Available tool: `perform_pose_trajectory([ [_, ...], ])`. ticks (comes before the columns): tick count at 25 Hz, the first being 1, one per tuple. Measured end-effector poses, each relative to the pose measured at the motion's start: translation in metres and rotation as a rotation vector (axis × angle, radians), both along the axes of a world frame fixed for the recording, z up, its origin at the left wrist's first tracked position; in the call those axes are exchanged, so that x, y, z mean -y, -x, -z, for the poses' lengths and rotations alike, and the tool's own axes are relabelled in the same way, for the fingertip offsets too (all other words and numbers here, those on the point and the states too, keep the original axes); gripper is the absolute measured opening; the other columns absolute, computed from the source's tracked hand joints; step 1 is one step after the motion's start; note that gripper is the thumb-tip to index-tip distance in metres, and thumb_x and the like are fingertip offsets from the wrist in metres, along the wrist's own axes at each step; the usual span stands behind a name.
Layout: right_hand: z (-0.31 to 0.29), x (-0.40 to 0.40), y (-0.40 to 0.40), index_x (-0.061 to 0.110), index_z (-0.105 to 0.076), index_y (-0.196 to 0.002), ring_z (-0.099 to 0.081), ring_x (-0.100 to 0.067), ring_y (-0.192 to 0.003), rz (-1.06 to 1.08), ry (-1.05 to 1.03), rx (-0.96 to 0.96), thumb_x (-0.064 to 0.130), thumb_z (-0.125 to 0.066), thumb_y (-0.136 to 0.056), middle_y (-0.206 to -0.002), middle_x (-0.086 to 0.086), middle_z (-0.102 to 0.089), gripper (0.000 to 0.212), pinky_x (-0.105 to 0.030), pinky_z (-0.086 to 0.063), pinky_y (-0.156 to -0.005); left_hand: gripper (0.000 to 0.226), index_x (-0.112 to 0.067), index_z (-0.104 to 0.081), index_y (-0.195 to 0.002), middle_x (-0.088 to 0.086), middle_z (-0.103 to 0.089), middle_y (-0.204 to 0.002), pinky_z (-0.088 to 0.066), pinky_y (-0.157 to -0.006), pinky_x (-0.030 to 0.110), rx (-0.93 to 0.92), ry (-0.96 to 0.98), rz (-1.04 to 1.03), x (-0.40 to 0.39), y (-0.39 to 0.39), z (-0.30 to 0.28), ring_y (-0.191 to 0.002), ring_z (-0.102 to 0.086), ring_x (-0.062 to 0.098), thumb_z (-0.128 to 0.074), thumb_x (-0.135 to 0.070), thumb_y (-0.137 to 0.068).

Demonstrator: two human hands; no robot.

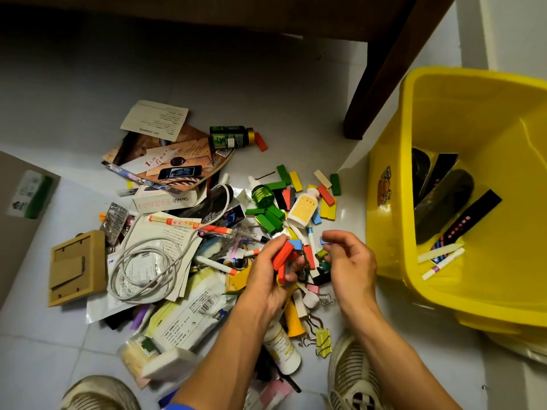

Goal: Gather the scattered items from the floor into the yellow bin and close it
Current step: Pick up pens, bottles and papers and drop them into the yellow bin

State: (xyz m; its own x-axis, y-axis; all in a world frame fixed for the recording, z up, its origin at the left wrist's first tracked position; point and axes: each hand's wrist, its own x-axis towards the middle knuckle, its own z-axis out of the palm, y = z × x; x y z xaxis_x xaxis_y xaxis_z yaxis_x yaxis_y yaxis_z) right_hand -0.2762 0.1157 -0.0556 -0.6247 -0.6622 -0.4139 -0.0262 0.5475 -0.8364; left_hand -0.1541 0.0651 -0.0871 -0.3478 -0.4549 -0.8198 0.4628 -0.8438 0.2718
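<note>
With the left hand [268, 276] clutching a loose bundle of coloured blocks [284, 257] and the right hand [349, 261] pinching a small piece, blocks may spill before reaching the yellow bin [393, 232] just right of the fingers.

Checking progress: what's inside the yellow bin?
In the yellow bin: dark flat pieces, a black strip with pink dots, white pens. Anything beneath them is hidden.

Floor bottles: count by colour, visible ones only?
Green: 2, the gold-capped bottle and the dropper bottle
White: 2, the yellow-label bottle and the bottle by the shoe
Total: 4
</note>
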Motion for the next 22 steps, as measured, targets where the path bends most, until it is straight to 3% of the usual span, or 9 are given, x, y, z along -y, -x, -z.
perform_pose_trajectory([
  [3,0.032,0.002,0.010,0.025,-0.064,-0.103,-0.062,-0.010,-0.085,-0.284,-0.153,-0.194,0.023,-0.060,-0.093,-0.100,0.004,-0.068,0.011,-0.032,-0.055,-0.073,0.029,-0.009,-0.057,-0.106,0.016,-0.060,-0.083,-0.033,-0.029,0.016,-0.001,0.048,-0.028,0.003,-0.011,-0.003,-0.055,-0.062,0.019,-0.067,-0.020,-0.081],
  [6,0.060,0.009,0.003,0.022,-0.060,-0.109,-0.057,-0.019,-0.095,-0.635,-0.323,-0.521,0.038,-0.062,-0.091,-0.104,0.000,-0.063,0.024,-0.031,-0.047,-0.074,0.030,-0.008,-0.067,-0.106,0.017,-0.065,-0.084,-0.035,-0.030,0.017,-0.002,0.057,-0.016,0.006,-0.017,-0.005,-0.056,-0.063,0.023,-0.066,-0.022,-0.080],
  [12,0.063,0.016,-0.009,0.017,-0.059,-0.109,-0.054,-0.028,-0.106,-0.646,-0.471,-0.601,0.025,-0.068,-0.084,-0.110,-0.006,-0.058,0.028,-0.035,-0.044,-0.077,0.022,-0.006,-0.065,-0.091,0.020,-0.068,-0.094,-0.041,-0.034,0.018,-0.019,0.033,0.007,0.009,-0.017,-0.007,-0.064,-0.071,0.027,-0.067,-0.023,-0.078],
  [15,0.053,0.006,-0.018,0.021,-0.053,-0.104,-0.055,-0.026,-0.097,-0.568,-0.359,-0.547,0.028,-0.065,-0.084,-0.101,-0.004,-0.063,0.024,-0.037,-0.048,-0.080,0.030,-0.004,-0.063,-0.096,0.018,-0.070,-0.087,-0.042,-0.033,0.018,-0.001,0.051,0.044,0.007,-0.012,-0.008,-0.062,-0.070,0.023,-0.071,-0.027,-0.077],
  [17,0.047,0.005,-0.009,0.024,-0.044,-0.102,-0.057,-0.023,-0.083,-0.417,-0.225,-0.448,0.032,-0.059,-0.090,-0.091,-0.003,-0.062,0.021,-0.034,-0.048,-0.069,0.030,-0.009,-0.061,-0.095,0.012,-0.069,-0.079,-0.039,-0.032,0.018,0.081,0.108,0.081,0.011,-0.008,-0.009,-0.057,-0.065,0.020,-0.075,-0.028,-0.077],
  [19,0.050,0.012,0.009,0.022,-0.041,-0.103,-0.059,-0.023,-0.076,-0.338,-0.152,-0.449,0.022,-0.052,-0.094,-0.089,-0.007,-0.064,0.014,-0.037,-0.050,-0.063,0.023,-0.013,-0.062,-0.087,0.008,-0.066,-0.070,-0.038,-0.033,0.019,0.210,0.177,0.144,0.019,-0.003,-0.010,-0.052,-0.061,0.018,-0.078,-0.026,-0.078],
  [22,0.061,0.023,0.030,0.015,-0.047,-0.113,-0.056,-0.020,-0.088,-0.396,-0.297,-0.557,0.008,-0.051,-0.093,-0.109,-0.009,-0.057,0.021,-0.030,-0.049,-0.069,0.006,-0.021,-0.073,-0.079,0.010,-0.071,-0.081,-0.050,-0.043,0.025,0.438,0.325,0.323,0.034,0.016,-0.009,-0.055,-0.065,0.021,-0.079,-0.024,-0.081],
])
